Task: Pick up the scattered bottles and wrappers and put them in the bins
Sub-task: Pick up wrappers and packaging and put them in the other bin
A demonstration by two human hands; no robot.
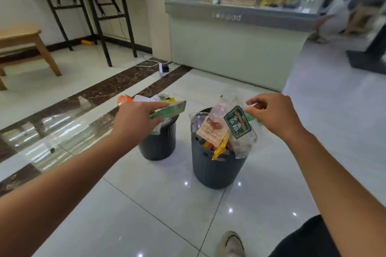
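Observation:
Two dark ribbed bins stand on the tiled floor. The left bin is filled with bottles and wrappers, an orange bottle cap showing at its top. My left hand is over it and holds a green wrapper between thumb and fingers. The right bin is stuffed with snack wrappers. My right hand pinches the top of a clear plastic bag with a dark green label, which hangs over the right bin's rim.
A grey display cabinet stands behind the bins. A wooden stool and black-legged folding tables are at the left, with a white power adapter and cable on the floor. My shoe is near the bottom edge.

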